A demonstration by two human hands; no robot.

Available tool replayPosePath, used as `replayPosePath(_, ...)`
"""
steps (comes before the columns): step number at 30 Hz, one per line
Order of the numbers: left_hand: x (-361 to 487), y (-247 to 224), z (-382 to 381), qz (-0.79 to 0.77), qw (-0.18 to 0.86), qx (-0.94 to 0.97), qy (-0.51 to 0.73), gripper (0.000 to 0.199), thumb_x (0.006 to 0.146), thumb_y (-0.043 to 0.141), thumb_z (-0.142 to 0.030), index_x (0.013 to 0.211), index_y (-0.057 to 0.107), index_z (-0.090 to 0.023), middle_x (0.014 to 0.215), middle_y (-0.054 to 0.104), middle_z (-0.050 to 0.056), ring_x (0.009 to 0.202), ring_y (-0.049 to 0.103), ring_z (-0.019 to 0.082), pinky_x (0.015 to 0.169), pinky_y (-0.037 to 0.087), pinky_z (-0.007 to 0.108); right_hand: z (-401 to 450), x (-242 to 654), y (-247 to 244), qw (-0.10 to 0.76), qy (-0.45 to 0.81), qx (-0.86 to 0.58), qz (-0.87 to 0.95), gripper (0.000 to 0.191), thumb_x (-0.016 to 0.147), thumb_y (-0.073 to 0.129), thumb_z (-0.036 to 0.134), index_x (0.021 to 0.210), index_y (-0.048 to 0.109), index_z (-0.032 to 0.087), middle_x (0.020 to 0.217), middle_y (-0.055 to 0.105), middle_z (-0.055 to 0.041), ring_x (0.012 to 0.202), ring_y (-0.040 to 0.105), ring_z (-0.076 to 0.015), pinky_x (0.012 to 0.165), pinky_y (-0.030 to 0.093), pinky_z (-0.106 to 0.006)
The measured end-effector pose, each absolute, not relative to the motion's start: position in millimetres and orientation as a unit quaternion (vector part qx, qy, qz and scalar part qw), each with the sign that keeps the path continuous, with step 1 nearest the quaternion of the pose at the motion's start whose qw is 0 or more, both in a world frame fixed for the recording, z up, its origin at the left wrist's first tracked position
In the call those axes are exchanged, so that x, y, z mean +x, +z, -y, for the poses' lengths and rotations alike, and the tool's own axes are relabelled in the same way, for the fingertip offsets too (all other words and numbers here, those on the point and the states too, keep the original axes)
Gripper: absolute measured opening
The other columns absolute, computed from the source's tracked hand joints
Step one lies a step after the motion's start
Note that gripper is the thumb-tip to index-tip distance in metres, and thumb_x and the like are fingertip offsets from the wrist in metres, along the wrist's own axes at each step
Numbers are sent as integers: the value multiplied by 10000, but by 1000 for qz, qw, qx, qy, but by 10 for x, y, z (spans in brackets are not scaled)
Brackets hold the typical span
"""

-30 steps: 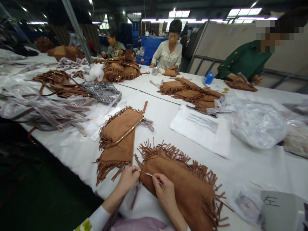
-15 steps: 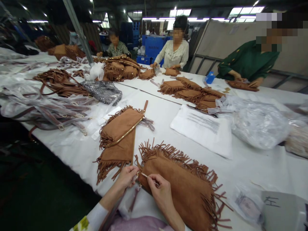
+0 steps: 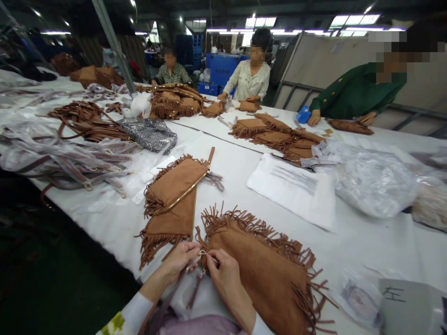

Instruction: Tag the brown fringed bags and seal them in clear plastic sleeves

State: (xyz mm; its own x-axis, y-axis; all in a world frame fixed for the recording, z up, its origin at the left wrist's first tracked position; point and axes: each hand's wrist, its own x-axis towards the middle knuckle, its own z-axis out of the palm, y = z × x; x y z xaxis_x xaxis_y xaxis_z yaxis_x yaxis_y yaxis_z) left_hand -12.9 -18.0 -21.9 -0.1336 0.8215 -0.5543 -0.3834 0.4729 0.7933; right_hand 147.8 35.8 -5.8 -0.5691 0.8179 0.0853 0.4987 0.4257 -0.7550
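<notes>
A brown fringed bag (image 3: 265,274) lies flat before me, its left corner at my fingers. My left hand (image 3: 181,260) pinches the end of a plastic-wrapped strap (image 3: 164,302) with a metal clasp, just left of that corner. Close against it, my right hand (image 3: 225,277) is closed in a pinch on something thin and pale, too small to name. A small loop shows between the two hands. Beyond them, two more fringed bags (image 3: 181,186) overlap, the upper one with a gold-coloured edge.
Wrapped straps (image 3: 80,158) and a patterned grey bag (image 3: 150,132) lie left. A white printed sheet (image 3: 293,186), clear plastic (image 3: 373,179) and a grey box (image 3: 412,304) are right. More brown bags (image 3: 174,100) and three people stand across the table (image 3: 223,149).
My right hand has moved left, up to my left hand, and the thin pale piece now shows as a loop between them. The person in green has moved a hand toward the blue object.
</notes>
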Motion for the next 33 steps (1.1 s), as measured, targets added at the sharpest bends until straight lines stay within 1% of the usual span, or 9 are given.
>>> replayPosePath(5,-161,-227,176,-565,643,203,475,453,654,753,-501,839,626,-107,586,563,-23,440,477,58,426,326,174,-363,1416,-106,228,317,-406,826,228,888,498,275,803,697,203,742,696,-26,637,619,-139,598,407,-232)
replayPosePath(10,-159,-266,181,-562,645,202,476,450,674,738,-508,861,628,-113,589,565,-27,443,472,58,445,340,180,-359,1474,-118,252,327,-404,816,214,889,522,304,832,710,221,760,728,-13,642,657,-140,613,434,-217)
replayPosePath(13,-157,-294,182,-566,643,200,476,458,675,732,-516,868,621,-117,575,556,-34,439,471,60,443,337,178,-347,1518,-97,239,326,-404,820,213,891,518,298,840,715,234,757,732,-1,642,667,-140,595,427,-213)
replayPosePath(19,-160,-266,178,-570,638,210,473,473,663,733,-526,870,612,-119,580,562,-28,449,481,68,446,345,184,-324,1498,-82,215,291,-408,838,205,890,511,270,858,707,222,757,733,-16,637,673,-151,596,406,-224)
replayPosePath(25,-163,-214,177,-579,627,234,466,466,667,724,-512,901,614,-125,608,570,-20,471,483,72,478,363,197,-329,1412,-66,196,260,-410,852,189,881,518,244,811,692,217,722,724,-11,624,664,-152,579,380,-230)
replayPosePath(30,-153,-250,162,-608,603,271,439,424,695,659,-535,775,619,-120,583,561,-1,460,471,90,465,334,215,-368,1348,-48,180,273,-385,863,193,885,517,224,815,697,223,762,728,-14,664,664,-152,605,396,-227)
replayPosePath(33,-159,-248,157,-645,554,303,430,381,719,620,-523,723,601,-142,559,546,-4,475,472,118,482,338,239,-414,1389,-20,163,281,-369,871,187,892,520,239,845,700,230,788,726,-19,715,665,-165,645,410,-233)
